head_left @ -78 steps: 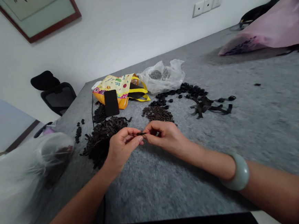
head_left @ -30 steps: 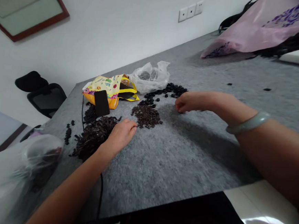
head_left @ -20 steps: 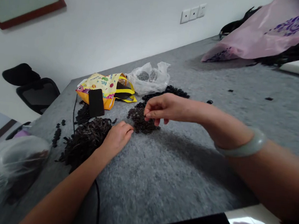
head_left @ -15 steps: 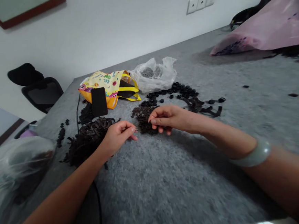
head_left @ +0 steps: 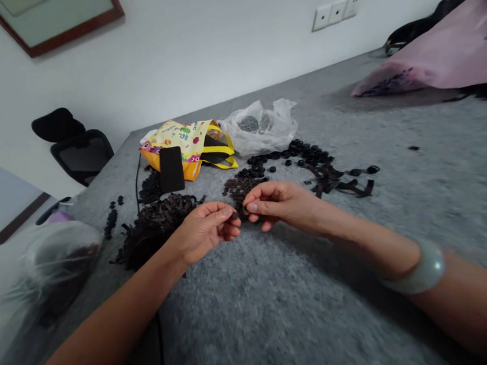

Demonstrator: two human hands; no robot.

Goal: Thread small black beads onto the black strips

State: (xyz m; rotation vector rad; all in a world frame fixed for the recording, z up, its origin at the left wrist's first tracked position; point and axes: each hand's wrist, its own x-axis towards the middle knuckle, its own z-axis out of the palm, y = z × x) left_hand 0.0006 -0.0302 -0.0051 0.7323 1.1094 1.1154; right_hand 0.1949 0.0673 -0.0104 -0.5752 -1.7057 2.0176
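My left hand is closed in a pinch, with a small dark piece between thumb and forefinger. Close beside it, my right hand pinches thumb against forefinger; what sits at those fingertips is too small to make out. A pale green bangle circles the right wrist. Just behind the fingers lies a heap of tiny dark brown pieces, partly covered by the right hand. Left of my left hand spreads a tangled pile of black strips.
Black round pieces and loose black strips lie beyond my right hand. Farther back are a white plastic bag, a yellow printed bag and a black phone. A pink bag lies at right, a translucent bag at left.
My left hand has come nearer the right one, its fingers curling in, and the dark piece now shows at its fingertips. The view has shifted slightly, moving the scene rightward.
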